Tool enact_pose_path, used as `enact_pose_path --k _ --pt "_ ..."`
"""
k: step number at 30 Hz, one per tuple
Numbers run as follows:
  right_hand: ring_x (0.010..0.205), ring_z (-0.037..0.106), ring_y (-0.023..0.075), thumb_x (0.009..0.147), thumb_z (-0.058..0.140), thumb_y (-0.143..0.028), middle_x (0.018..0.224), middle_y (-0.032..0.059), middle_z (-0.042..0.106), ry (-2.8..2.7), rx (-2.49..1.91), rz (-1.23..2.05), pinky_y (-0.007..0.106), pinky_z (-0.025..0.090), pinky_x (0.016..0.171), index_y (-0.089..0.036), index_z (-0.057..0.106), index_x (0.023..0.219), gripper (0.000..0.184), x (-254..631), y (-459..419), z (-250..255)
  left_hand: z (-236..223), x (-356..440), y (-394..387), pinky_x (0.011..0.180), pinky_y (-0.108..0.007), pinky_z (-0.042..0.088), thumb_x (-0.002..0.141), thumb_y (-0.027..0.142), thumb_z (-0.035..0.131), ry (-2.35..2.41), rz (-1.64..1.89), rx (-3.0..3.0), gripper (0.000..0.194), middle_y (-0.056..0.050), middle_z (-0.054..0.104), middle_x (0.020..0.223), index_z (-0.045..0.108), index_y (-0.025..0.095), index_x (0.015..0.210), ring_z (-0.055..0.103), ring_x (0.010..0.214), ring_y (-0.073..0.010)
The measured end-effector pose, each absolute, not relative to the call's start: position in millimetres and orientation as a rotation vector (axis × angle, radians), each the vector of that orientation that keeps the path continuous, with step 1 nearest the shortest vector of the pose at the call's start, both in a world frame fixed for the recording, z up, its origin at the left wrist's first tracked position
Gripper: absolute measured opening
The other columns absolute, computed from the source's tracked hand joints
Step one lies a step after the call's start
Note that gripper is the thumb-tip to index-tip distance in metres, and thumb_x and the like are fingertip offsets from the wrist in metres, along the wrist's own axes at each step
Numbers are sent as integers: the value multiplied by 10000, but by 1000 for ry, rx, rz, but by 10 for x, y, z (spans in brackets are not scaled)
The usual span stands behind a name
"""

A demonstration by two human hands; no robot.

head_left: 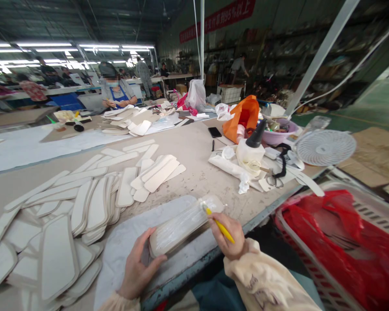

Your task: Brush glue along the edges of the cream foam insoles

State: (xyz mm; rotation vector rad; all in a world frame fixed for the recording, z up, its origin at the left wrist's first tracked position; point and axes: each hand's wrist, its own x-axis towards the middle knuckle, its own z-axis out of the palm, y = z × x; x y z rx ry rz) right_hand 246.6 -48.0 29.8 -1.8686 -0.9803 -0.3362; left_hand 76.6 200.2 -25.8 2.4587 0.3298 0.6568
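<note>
My right hand [238,236] is closed around a yellow-handled brush [219,224], its bristle end down on the far end of a pale, elongated panel [178,229]. Streaks of wet, whitish, glossy stuff cover the panel's top. It seems to lie on others like it, though the layers are hard to make out. With thumb and fingers on either side, my left hand [139,263] grips the panel's near end. Under it a white sheet [116,246] is spread on the table. Many loose white panels with grey-beige edges [58,255] lie left of my hands.
A white bottle with a black cone top [251,153], scissors [275,181], an orange bag [241,116] and a phone [214,132] are at the back right. A white fan grille [326,147] stands beyond a basket [288,224] with red plastic. A co-worker [118,93] sits opposite.
</note>
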Motion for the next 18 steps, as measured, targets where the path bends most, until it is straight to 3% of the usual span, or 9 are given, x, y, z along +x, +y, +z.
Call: enact_pose_path --k 5,11,18 --pt "717 644 174 900 474 -199 793 54 671 -1023 -2088 -422 279 507 664 -190 599 974 146 2516 -435 225 -256 762 2003 987 -466 473 700 457 703 331 650 2462 672 -117 582 1278 481 210 1284 546 1181 -312" --pt "670 616 143 888 472 -195 755 16 642 -1264 -1777 -197 250 492 638 -202 570 989 141 2294 -360 283 -292 740 2023 977 -468 483 710 445 697 329 630 2471 683 -121 571 1291 455 208 1304 535 1196 -315" --pt "683 639 168 909 454 -200 767 66 670 -980 -2061 -519 267 495 639 -163 609 940 163 2569 -468 283 -306 739 2030 999 -473 468 718 416 696 353 594 2433 682 -112 551 1322 443 226 1322 506 1229 -316"
